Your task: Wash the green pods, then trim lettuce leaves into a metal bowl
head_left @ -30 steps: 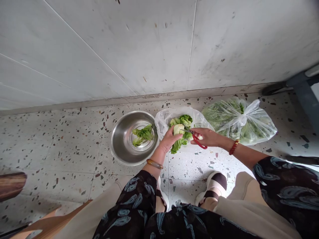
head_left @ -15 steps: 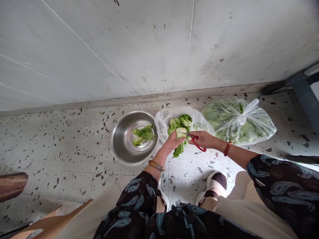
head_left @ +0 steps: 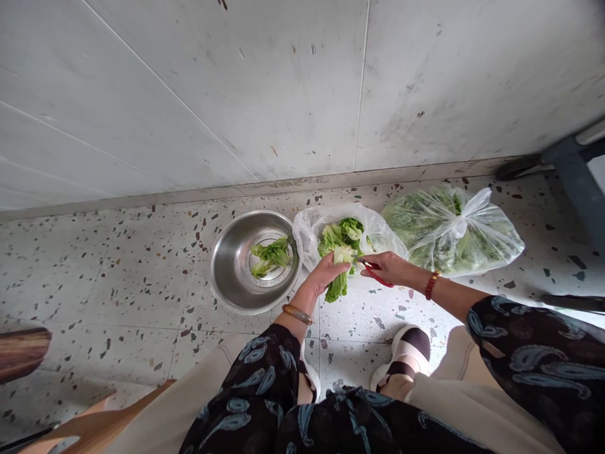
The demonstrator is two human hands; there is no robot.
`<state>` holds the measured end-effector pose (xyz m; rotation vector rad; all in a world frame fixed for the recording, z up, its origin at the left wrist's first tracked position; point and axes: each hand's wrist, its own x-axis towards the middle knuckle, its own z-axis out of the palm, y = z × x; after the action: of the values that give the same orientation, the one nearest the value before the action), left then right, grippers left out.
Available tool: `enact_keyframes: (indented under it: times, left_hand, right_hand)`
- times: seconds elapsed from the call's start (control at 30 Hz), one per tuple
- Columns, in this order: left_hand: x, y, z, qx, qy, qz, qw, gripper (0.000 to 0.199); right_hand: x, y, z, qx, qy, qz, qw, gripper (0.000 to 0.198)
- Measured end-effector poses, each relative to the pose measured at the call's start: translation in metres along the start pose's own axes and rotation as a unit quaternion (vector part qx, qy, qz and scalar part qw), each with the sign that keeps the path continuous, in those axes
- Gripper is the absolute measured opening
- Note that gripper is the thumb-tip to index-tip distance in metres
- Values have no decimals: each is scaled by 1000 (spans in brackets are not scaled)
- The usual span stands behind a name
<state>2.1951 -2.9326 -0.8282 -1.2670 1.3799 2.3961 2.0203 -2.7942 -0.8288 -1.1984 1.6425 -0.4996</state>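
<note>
My left hand [head_left: 328,272] is closed around a head of lettuce [head_left: 335,291], its pale stem end turned up and its green leaves hanging below. Red-handled scissors [head_left: 379,277] are in my right hand [head_left: 390,267], with the blades at the right side of the stem end. Under and behind my hands lies an open clear plastic bag [head_left: 306,230] with green lettuce leaves [head_left: 351,228] in it. Left of the bag stands a steel basin [head_left: 227,277], where some loose lettuce leaves [head_left: 271,255] lie on the bottom.
On the right sits a knotted clear plastic bag [head_left: 458,233] full of greens. A wall [head_left: 302,94] runs along the back of the speckled floor [head_left: 132,271]. A dark frame with a wheel [head_left: 520,166] stands far right, and a wooden piece [head_left: 23,354] at the left.
The scissors and my right hand have shifted slightly right, and the blades have moved from across the pale stem end to its right side. The lettuce has tilted a little in my left hand.
</note>
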Motion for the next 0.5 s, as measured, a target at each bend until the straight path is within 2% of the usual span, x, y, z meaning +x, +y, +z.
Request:
enact_keyframes:
  times: [0.2, 0.5]
  left_hand:
    - [3, -4, -7, -58, -3, 7, 998, 48]
    - [4, -5, -1, 33, -55, -15, 998, 45]
  right_hand:
    - [-7, -13, -13, 27, -31, 51, 998, 57]
    - [4, -19, -13, 42, -69, 48, 996, 58]
